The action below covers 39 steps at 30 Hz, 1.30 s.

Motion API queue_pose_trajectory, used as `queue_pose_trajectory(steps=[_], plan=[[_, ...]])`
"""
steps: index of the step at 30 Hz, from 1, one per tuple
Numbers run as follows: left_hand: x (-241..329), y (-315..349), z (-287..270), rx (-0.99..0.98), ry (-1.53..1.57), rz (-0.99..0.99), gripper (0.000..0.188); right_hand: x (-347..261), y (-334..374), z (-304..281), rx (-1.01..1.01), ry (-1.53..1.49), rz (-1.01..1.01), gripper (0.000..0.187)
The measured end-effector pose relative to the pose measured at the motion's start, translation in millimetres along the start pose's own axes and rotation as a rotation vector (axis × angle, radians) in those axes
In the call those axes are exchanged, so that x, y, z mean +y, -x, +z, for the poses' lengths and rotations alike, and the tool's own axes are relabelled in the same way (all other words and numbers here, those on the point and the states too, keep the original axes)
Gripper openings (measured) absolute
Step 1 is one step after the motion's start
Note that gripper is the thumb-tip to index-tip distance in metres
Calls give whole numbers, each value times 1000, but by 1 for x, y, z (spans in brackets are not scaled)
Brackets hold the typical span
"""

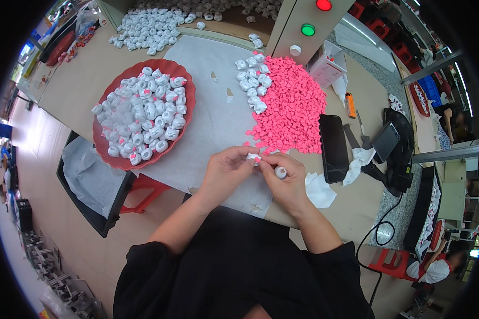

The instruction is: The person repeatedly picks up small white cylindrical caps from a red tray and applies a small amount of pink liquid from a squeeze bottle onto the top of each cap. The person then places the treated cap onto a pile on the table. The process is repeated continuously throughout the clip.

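My left hand (226,173) is closed in a pinch on a small white rounded piece (250,157) near the table's front edge. A small pink piece (257,159) sits against it, where the fingertips of my right hand (287,183) meet it. Tucked in my curled right fingers is a white tube-like thing (280,172) with a rounded end; most of it is hidden. Just beyond both hands spreads a heap of small pink pieces (290,106). White pieces (254,82) lie along its left side. To the left, a scalloped red tray (189,87) holds many white pieces, some with pink bits.
More white pieces (149,29) are piled at the back. On the right lie a black phone (333,149), an orange lighter (350,105), a knife (351,136), crumpled tissue (359,164) and a black bag (399,151). A control panel (303,37) stands behind the pink heap.
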State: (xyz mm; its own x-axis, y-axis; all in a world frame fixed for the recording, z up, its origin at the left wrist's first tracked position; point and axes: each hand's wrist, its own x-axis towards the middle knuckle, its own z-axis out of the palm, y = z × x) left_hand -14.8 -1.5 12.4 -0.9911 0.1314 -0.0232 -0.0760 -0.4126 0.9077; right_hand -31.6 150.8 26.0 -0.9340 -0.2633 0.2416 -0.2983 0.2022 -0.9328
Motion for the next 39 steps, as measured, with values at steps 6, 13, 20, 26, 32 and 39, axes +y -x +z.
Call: queue_pose_trajectory(steps=[6,13,20,26,32,39], plan=[[-2,0,-1,12,26,-14,23,6,1,6,54,130,-205,12],[-1,-1,-1,14,46,-11,24,8,2,7,59,158,-188,13],[0,-1,0,25,19,-41,22,8,3,7,60,163,-180,14],[0,0,0,21,38,-33,22,8,4,8,59,138,-175,16],[2,-3,1,40,29,-47,23,3,2,10,138,-346,248,11],[1,-2,2,90,-10,-45,25,-1,-5,-2,11,-551,432,13]])
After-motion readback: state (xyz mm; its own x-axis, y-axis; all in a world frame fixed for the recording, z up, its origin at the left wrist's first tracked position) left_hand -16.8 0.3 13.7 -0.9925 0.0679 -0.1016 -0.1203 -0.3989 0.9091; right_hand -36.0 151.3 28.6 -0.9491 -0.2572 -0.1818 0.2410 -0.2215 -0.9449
